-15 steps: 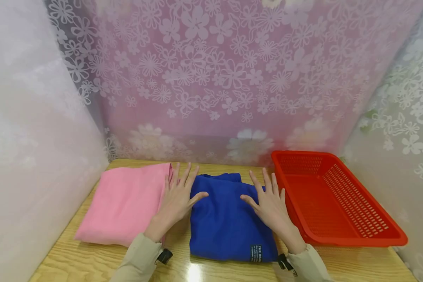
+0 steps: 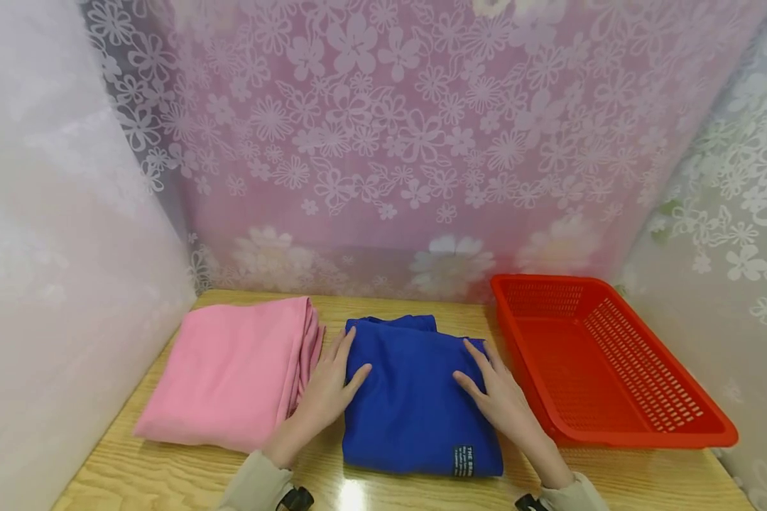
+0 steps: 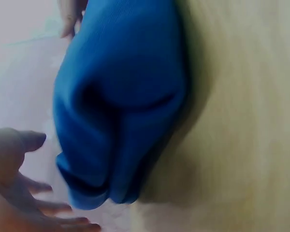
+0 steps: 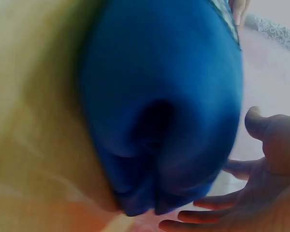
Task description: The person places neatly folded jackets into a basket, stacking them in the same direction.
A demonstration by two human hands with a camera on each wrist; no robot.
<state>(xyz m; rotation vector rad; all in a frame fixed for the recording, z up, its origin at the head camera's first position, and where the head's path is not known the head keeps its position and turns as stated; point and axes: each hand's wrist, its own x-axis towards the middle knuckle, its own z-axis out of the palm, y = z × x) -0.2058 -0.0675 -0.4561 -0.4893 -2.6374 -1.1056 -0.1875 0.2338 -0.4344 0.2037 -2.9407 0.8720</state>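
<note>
A folded blue garment (image 2: 415, 404) with a dark printed label (image 2: 463, 460) lies on the wooden table. Along its left edge is my left hand (image 2: 326, 394), fingers spread and fairly straight, thumb over the cloth. My right hand (image 2: 501, 397) is at the opposite edge in much the same pose. In the left wrist view, rounded folds of the blue garment (image 3: 121, 63) appear beside the outstretched left hand (image 3: 14, 188). The right wrist view has the garment's (image 4: 159, 67) folded side next to the spread right hand (image 4: 261, 179). Whether fingertips touch the cloth is hard to tell.
Left of the blue garment lies a folded pink garment (image 2: 230, 376). A red plastic basket (image 2: 537, 383) with perforated sides stands at the right, close to my right hand. A flowered pink curtain (image 2: 383, 156) hangs behind the wooden table (image 2: 121, 468).
Both hands have come down and nearer to me, from raised above the blue garment's far part to its left and right edges. The garments and basket stay put.
</note>
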